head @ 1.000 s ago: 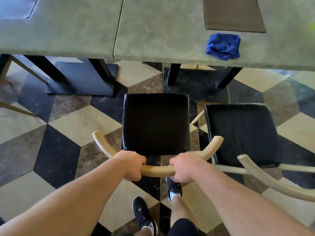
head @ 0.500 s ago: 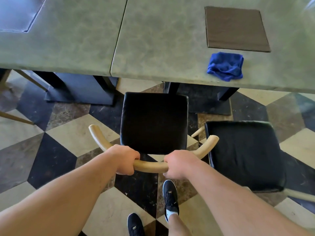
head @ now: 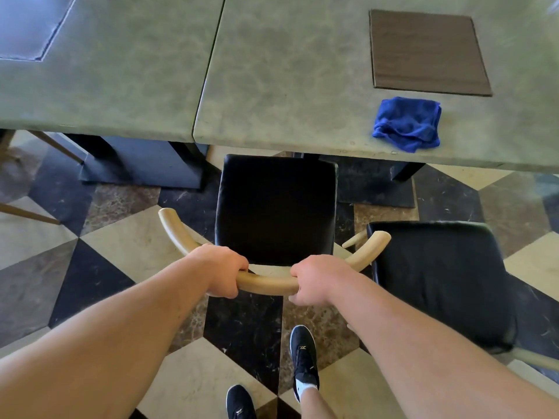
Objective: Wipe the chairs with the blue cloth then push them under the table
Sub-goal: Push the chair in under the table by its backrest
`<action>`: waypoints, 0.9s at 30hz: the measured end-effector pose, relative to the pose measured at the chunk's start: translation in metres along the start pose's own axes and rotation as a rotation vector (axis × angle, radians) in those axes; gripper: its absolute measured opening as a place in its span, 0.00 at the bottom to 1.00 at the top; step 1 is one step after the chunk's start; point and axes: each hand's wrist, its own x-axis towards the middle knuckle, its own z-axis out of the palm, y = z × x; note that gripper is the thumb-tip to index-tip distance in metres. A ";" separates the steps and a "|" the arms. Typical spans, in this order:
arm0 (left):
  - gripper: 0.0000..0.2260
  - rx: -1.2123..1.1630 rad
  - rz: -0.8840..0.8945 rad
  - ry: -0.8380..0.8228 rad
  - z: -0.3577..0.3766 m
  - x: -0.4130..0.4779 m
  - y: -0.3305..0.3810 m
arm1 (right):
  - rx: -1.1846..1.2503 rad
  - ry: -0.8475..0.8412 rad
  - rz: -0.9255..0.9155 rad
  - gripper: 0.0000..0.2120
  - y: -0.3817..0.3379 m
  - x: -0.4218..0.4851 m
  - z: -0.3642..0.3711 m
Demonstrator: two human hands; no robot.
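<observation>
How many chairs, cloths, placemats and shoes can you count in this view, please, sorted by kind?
Black-seated chairs: 2, one gripped at its backrest by the left hand and right hand, one to its right.
Blue cloth: 1
Brown placemat: 1
Black shoes: 2
Total: 6

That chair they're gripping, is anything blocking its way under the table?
Nothing visible does. Both hands, left hand and right hand, grip the chair by its curved back, and its seat front already meets the table edge. The dark table legs stand off to either side; the space beneath is partly hidden.
</observation>
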 end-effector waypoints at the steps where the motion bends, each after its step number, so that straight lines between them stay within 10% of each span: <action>1: 0.12 0.001 -0.003 0.006 0.000 -0.001 0.001 | -0.002 0.000 0.002 0.11 0.000 0.000 0.000; 11: 0.45 -0.064 -0.029 0.203 0.002 -0.041 0.044 | -0.126 0.242 0.030 0.55 0.013 -0.061 -0.009; 27: 0.50 -0.011 0.197 0.348 0.005 -0.083 0.296 | -0.034 0.302 0.273 0.57 0.146 -0.281 0.079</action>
